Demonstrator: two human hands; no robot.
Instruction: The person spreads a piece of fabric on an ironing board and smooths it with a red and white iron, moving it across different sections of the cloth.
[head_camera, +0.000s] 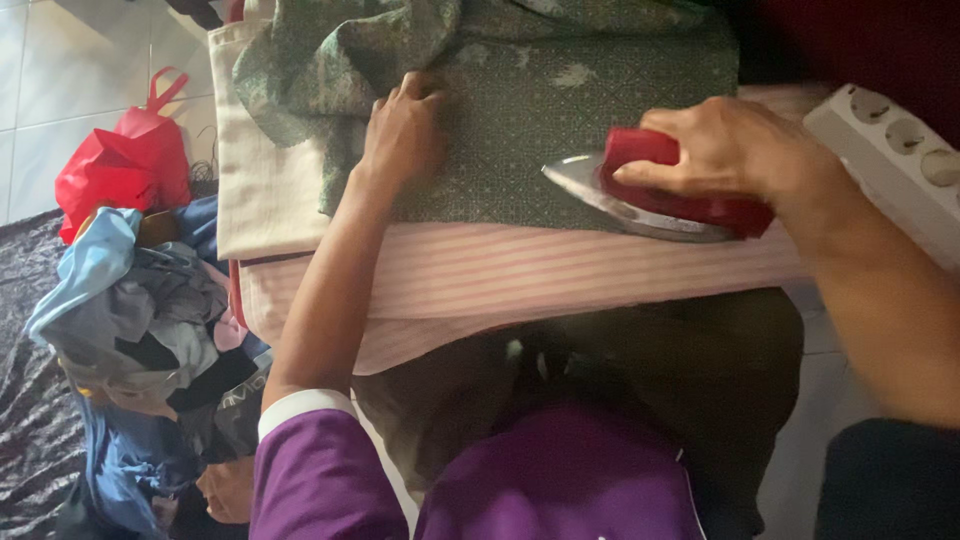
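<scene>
Right hand (735, 150): closed around the red handle of the iron (650, 195).
Left hand (403, 130): flat, fingers pressing on the green patterned cloth (540, 110).
Iron: sits on the cloth's near edge.
Under cloth: pink striped cover (500, 280).
Left side: pile of clothes (140, 320), red bag (125, 165).

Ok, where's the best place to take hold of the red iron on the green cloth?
Take the iron by its red handle along the top, coming from above so the grip wraps around it. The right hand already closes on it this way. The metal soleplate faces down on the green patterned cloth, so probably keep clear of that. The left hand presses the cloth flat nearby.
</scene>
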